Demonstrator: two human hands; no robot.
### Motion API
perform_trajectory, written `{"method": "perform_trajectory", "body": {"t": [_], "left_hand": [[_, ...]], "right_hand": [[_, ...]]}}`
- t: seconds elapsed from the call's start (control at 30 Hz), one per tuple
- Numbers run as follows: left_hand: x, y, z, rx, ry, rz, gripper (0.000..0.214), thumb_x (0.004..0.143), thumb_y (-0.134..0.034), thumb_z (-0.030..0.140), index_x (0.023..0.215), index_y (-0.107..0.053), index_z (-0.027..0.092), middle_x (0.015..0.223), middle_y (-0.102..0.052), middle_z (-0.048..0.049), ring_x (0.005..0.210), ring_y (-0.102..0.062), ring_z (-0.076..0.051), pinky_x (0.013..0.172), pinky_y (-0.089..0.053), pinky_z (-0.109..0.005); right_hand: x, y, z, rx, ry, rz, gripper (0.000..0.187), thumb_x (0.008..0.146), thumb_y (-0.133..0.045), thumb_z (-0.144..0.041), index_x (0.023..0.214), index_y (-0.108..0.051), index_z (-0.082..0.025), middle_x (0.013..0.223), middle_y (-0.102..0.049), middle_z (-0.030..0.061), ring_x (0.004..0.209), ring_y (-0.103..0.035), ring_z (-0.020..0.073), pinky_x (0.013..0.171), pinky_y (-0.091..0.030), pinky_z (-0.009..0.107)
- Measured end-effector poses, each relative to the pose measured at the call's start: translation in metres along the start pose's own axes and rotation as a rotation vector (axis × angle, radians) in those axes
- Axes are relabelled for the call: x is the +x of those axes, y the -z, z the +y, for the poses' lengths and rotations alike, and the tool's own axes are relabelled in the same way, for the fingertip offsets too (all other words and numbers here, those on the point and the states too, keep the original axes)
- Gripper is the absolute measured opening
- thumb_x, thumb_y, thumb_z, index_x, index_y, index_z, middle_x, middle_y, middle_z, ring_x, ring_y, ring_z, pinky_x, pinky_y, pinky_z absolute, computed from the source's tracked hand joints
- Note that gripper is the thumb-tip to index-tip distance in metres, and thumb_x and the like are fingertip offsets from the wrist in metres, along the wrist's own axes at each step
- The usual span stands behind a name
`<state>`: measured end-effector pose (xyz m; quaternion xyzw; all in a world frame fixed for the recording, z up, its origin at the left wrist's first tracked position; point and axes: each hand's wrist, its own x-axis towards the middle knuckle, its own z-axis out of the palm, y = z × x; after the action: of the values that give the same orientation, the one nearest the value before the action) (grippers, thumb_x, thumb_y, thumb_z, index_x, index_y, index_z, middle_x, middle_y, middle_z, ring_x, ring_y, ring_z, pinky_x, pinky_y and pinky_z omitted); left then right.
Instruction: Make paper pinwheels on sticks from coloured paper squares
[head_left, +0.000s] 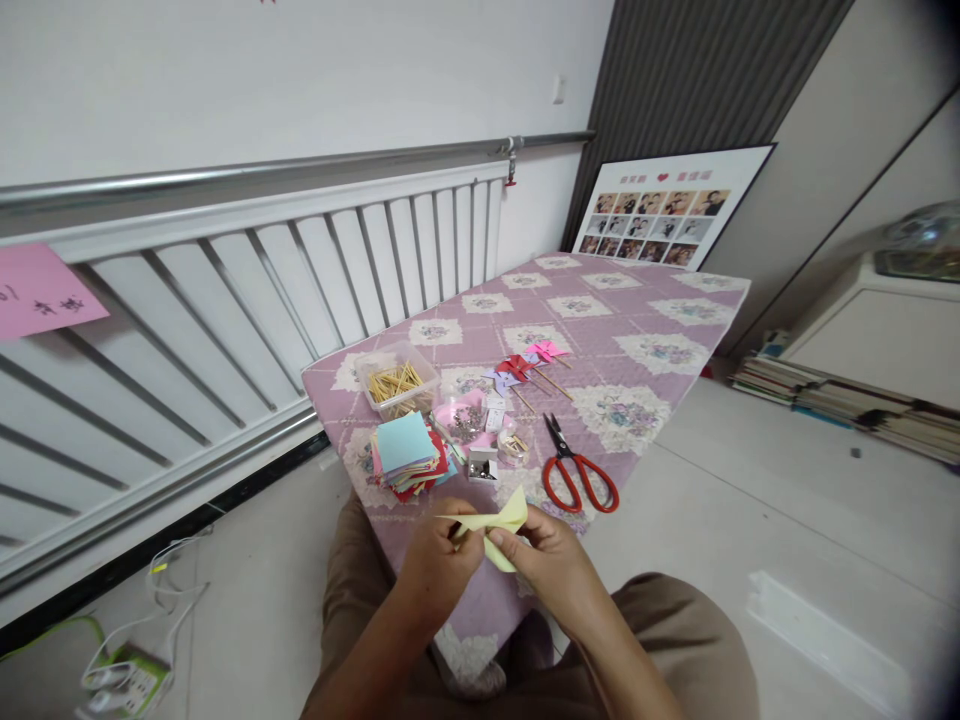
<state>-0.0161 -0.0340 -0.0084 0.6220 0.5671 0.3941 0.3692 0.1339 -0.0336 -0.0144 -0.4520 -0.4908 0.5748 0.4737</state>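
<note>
Between my two hands is a piece of pale yellow paper [510,512], partly folded, with its points sticking up and down. My left hand [442,555] pinches its left side, and my right hand [551,560] grips the right side with thumb and fingers. Just beyond lie a small open box [482,466] with metal bits and a stack of coloured paper squares [406,442], light blue on top. Red-handled scissors [576,475] rest to the right, blades pointing away. Finished paper pinwheels [516,368] on wooden sticks lie farther back.
A clear plastic tub [397,380] of short wooden sticks stands at the table's left edge. Beside it sits a pink dish [450,415] with small metal pieces. A radiator [300,270] runs along the left; a photo board [667,210] leans behind the cloth-covered table [600,310].
</note>
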Motion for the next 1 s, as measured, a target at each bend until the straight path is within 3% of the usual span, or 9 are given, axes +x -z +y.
{"method": "perform_trajectory", "body": {"t": [0.47,1.0], "left_hand": [[0.0003,0.0004,0.0024,-0.083,0.061,-0.091,0.002,0.068,-0.051,0.017,0.066,-0.052,0.017,0.055,-0.045,0.0046,0.050,-0.040,-0.009,0.048,-0.028,-0.022],[0.0021,-0.0005,-0.0030,-0.052,0.052,-0.085,0.007,0.066,-0.048,0.014,0.068,-0.054,0.017,0.061,-0.050,0.0021,0.054,-0.045,-0.012,0.050,-0.032,-0.024]], "right_hand": [[-0.0025,0.0010,0.0007,0.155,-0.118,-0.060,0.031,0.065,-0.080,-0.043,0.082,-0.074,-0.018,0.070,-0.069,-0.0004,0.060,-0.056,0.0136,0.058,-0.042,0.025],[-0.0011,-0.0022,0.0017,0.236,-0.173,-0.126,0.029,0.064,-0.082,-0.041,0.082,-0.075,-0.018,0.069,-0.069,-0.0016,0.057,-0.054,0.0109,0.056,-0.039,0.022]]}}
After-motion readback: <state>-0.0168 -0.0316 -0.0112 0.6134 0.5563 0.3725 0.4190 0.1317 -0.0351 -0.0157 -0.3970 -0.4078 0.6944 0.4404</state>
